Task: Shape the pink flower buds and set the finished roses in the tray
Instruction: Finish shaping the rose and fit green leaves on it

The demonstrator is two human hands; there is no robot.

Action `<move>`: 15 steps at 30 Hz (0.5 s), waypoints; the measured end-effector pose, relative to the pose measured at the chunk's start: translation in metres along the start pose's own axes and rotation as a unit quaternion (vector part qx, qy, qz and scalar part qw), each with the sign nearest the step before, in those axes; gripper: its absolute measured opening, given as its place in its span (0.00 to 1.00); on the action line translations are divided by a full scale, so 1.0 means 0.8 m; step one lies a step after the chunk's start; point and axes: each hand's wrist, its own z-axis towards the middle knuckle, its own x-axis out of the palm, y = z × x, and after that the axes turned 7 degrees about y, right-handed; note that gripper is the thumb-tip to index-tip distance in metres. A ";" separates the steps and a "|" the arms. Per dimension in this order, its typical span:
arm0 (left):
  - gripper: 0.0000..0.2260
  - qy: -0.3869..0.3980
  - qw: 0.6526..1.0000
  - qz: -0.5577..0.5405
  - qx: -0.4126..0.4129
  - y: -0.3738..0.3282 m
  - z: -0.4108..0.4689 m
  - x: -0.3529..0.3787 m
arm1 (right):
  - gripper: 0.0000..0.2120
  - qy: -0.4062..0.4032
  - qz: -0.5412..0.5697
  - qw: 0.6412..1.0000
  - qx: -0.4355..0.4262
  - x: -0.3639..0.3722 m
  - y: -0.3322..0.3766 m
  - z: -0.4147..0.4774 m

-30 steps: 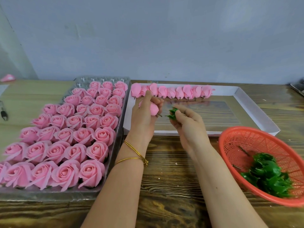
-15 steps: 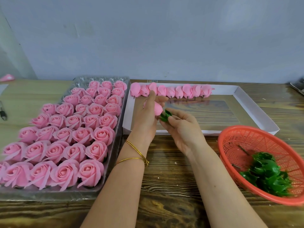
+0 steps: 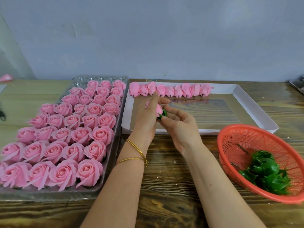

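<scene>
Near right: red basket [image 3: 246, 139] holding green calyxes [image 3: 266, 173]. Left: clear tray [image 3: 65, 196] packed with finished roses [image 3: 65, 137]. Centre: left hand [image 3: 146, 116] grips pink bud [image 3: 158, 108], right hand [image 3: 179, 127] pinches green calyx [image 3: 164, 113] at its base. Far: bud row [image 3: 171, 90] along far edge of white box [image 3: 253, 106].

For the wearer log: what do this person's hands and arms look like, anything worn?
Left hand and right hand are ungloved, forearms bare, no sleeves. Two thin gold bangles ring the left wrist; nothing shows on the right wrist.
</scene>
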 end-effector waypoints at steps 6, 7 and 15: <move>0.20 0.000 1.000 -0.014 -0.009 -0.001 0.001 0.001 | 0.14 0.007 -0.031 0.999 -0.011 -0.005 -0.003 0.002; 0.20 0.001 1.000 -0.016 -0.010 -0.001 0.001 0.000 | 0.13 0.014 -0.039 0.999 -0.011 -0.005 -0.003 0.002; 0.20 0.009 1.000 -0.001 -0.010 0.000 -0.001 -0.001 | 0.11 0.034 0.008 0.999 0.022 -0.007 0.004 0.001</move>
